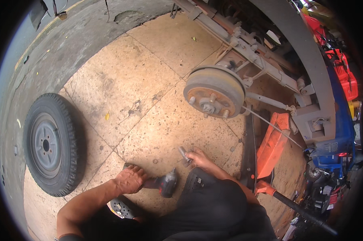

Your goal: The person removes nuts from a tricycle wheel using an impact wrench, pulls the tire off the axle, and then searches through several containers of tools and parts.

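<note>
Plainly lit on the floor of pale tan stone tiles (149,76), a black-and-red pistol-shaped power tool (168,183) lies on its side between the two hands, its tapered nose pointing away from the person. Its handle runs leftward to the left hand (131,179), whose grip is closed over the far end, fingers curled and the palm side hidden. Across from it, the right hand (199,158) has its grip drawn in around a short silver metal cylinder (184,154); one end sticks out past the fingers, pointing up and to the left, a little above the tiles as far as one can tell.

Well to the left stands a black treaded tyre on a grey steel rim (46,140), apart from both hands. Ahead of the right hand, a round, rust-stained brake drum (213,92) shows bare studs around its hub, fixed to the axle beneath a grey vehicle frame (266,66). Beside the drum, to the right, an orange metal floor jack (272,148) reaches up toward the frame, with a black bar handle (304,213) slanting away at the lower right. Below the left hand, a dark perforated shoe (123,207) shows near the person's black clothing (213,201).
</note>
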The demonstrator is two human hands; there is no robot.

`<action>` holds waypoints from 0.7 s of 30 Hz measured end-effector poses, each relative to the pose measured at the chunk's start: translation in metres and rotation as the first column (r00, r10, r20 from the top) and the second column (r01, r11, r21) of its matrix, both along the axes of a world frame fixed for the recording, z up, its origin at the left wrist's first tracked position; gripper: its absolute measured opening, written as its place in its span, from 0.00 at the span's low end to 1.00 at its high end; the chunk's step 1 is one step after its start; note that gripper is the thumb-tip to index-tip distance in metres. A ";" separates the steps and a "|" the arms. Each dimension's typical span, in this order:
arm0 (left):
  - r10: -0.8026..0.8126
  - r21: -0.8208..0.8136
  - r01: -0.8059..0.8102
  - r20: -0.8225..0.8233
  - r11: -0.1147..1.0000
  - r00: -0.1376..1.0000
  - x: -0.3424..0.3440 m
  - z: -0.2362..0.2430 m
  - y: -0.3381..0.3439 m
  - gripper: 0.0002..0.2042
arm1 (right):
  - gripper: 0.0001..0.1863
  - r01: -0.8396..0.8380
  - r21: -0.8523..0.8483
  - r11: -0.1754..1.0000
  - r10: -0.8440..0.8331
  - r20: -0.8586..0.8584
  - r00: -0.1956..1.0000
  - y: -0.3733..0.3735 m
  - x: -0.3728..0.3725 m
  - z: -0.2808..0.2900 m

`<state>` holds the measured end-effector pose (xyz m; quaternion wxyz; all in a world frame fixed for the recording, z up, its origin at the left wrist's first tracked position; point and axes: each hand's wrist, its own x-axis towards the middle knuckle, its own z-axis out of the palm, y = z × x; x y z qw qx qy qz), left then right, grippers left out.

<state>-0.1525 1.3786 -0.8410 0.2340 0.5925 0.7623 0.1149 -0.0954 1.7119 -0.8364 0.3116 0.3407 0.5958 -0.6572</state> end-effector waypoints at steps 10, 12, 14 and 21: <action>-0.068 -0.238 0.104 0.157 0.966 0.985 0.013 -0.016 0.008 0.19 | 0.25 0.215 -0.064 0.974 -0.219 -0.050 0.975 -0.038 0.088 -0.109; -0.082 -0.273 0.130 0.181 0.953 0.980 0.006 -0.010 0.013 0.20 | 0.24 0.211 -0.066 0.975 -0.213 -0.021 0.977 -0.040 0.083 -0.107; -0.045 -0.191 0.080 0.180 0.978 0.983 0.003 -0.006 0.015 0.20 | 0.24 0.219 -0.070 0.973 -0.220 -0.021 0.975 -0.042 0.082 -0.105; -0.068 -0.165 0.085 0.106 0.983 0.992 0.005 -0.002 0.022 0.18 | 0.22 0.293 -0.073 0.953 -0.294 -0.005 0.956 -0.042 0.072 -0.115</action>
